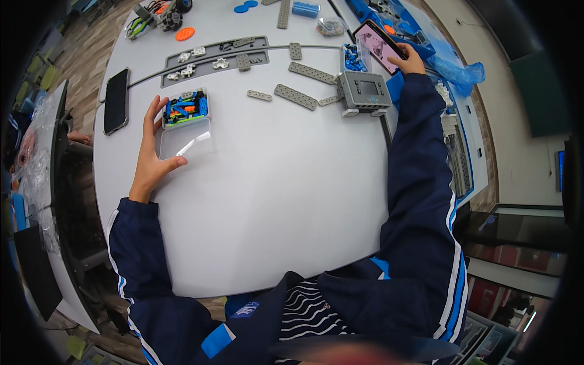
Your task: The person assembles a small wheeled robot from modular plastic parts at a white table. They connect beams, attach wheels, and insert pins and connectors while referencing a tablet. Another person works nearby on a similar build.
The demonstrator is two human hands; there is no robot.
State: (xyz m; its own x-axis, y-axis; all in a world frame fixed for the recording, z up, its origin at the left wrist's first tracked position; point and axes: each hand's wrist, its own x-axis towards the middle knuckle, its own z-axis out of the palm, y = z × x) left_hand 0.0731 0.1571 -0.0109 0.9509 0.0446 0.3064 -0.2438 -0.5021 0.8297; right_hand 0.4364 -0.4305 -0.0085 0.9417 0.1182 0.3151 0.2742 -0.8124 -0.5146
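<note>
My left hand (150, 149) is open, thumb and fingers spread around the left side of a small clear plastic box (208, 104). Blue, black, orange and green plastic building pieces (187, 108) fill the box, and its clear lid (188, 139) lies folded back toward me. The fingertips are close to the box's left edge; whether they touch it I cannot tell. At the far right my right hand (412, 62) grips the edge of a smartphone (378, 47), which shows a pinkish picture. Just left of that hand stands a grey controller block (365, 91) with a small screen.
Grey perforated beams (295, 97) lie across the table's far middle. Beyond the left box sits a grey tray (213, 61) of small parts. A dark phone (117, 101) rests at the left edge. Blue pins fill another box (353, 59); a blue bin (420, 45) stands far right.
</note>
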